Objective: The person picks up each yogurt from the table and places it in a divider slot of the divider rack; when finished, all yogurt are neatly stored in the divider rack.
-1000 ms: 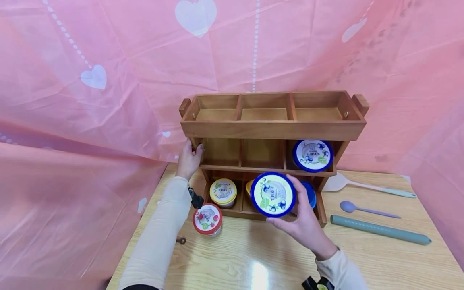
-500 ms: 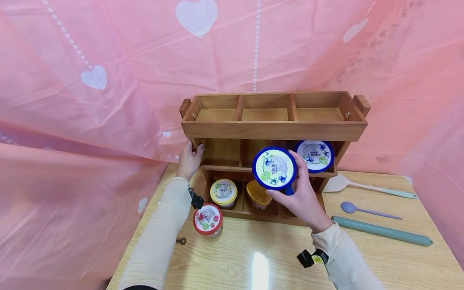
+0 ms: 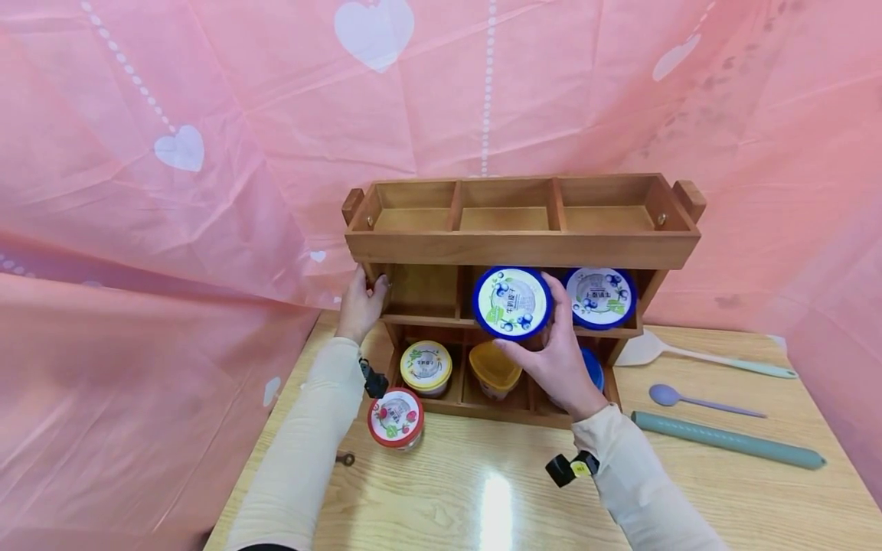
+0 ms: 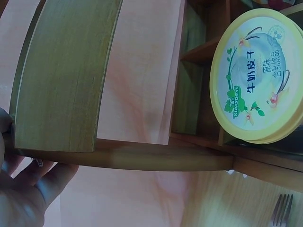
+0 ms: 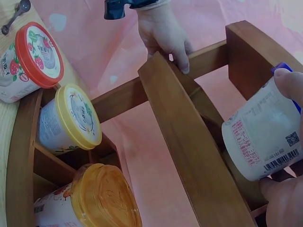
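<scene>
My right hand [image 3: 561,363] grips a white tub with a blue, blueberry-printed lid [image 3: 512,302], thumb and fingers on opposite sides. The tub overlaps the middle compartment of the second tier of a wooden three-tier rack [image 3: 520,249]; in the right wrist view its white side [image 5: 258,135] and barcode show. My left hand [image 3: 360,306] holds the rack's left side upright, fingers partly behind the wood. Another blue-lidded tub [image 3: 598,298] sits in the right compartment of that tier. Below stand a yellow-lidded tub [image 3: 426,367], an amber-lidded tub [image 3: 493,367] and a partly hidden blue-lidded one [image 3: 593,366].
A red-lidded tub [image 3: 395,418] stands on the table before the rack's left front, near a small dark spoon [image 3: 346,458]. To the right lie a spatula [image 3: 637,348], a purple spoon [image 3: 664,395] and a long teal roll [image 3: 726,440]. Pink cloth [image 3: 276,115] hangs behind.
My right hand has lifted the blue-lidded tub from before the bottom tier up and inward to the second tier's middle compartment. The left hand stays on the rack.
</scene>
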Available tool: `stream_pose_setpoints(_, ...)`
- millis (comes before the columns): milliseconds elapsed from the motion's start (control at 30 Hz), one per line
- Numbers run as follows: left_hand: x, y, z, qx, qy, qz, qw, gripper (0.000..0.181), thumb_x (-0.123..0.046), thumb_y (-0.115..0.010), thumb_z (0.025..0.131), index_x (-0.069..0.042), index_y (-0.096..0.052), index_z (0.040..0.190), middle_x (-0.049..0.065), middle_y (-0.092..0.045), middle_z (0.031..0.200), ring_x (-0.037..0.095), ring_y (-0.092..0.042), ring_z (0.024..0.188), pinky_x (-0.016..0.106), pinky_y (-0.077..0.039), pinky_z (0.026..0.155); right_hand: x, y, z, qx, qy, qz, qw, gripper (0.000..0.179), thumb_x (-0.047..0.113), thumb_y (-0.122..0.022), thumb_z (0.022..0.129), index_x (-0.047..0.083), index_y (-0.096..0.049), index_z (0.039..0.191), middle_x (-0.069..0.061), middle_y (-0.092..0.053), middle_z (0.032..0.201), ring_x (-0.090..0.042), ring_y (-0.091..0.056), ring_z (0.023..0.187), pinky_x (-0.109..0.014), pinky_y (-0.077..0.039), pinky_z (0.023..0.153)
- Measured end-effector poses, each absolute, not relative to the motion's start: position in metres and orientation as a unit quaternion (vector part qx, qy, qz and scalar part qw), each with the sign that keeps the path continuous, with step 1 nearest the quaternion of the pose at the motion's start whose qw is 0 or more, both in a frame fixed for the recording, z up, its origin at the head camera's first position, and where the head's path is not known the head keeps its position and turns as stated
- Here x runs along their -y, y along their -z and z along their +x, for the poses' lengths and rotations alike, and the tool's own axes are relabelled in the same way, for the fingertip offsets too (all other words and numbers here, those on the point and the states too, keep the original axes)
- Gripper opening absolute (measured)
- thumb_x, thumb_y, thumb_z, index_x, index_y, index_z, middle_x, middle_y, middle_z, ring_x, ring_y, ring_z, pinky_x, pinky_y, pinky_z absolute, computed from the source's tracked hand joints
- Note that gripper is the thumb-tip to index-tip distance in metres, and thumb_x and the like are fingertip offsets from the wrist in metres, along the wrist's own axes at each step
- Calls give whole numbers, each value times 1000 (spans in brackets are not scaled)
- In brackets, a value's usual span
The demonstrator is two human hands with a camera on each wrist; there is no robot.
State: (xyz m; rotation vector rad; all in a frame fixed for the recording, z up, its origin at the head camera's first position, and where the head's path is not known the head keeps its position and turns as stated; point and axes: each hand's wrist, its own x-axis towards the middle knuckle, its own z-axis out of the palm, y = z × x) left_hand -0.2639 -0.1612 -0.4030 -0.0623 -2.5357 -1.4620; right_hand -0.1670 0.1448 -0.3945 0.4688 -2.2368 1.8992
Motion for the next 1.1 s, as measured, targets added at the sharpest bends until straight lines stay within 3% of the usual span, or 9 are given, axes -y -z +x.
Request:
stream_pose_setpoints(233,162,403,-264,863,495,-21,102,51,-21,-48,104,-19,-32,153,10,-43,154,31,-48,136,48,-39,113,-139,394,-179,753,-636,146,88,104,11,-80,82,33,-7,152,2,-22,155,-19,-33,142,-32,-31,117)
stream_pose_setpoints(467,161,403,-264,863,496,-15,94,52,-22,-48,104,-22,-30,153,8,-41,155,30,-47,137,48,-38,114,-132,398,-192,772,-612,134,107,109,3,-79,81,15,-1,155,-12,-17,159,-28,-30,146,-45,-24,121)
stream_pose_setpoints(700,160,402,-263,863,496,-15,92,52,-22,-48,104,-23,-31,153,8,-42,155,30,-47,137,48,-38,114,-133,402,-196,806,-562,129,133,107,18,-82,81,21,-7,156,-9,-23,159,-28,-31,145,-48,-21,123)
stream_pose_setpoints(1100,160,403,-261,860,502,-16,90,52,-24,-48,104,-24,-30,153,8,-42,155,29,-47,137,48,-39,113,-131,400,-197,852,-484,135,144,107,22,-83,80,9,-8,156,-19,-22,157,-33,-29,145,-51,-24,121)
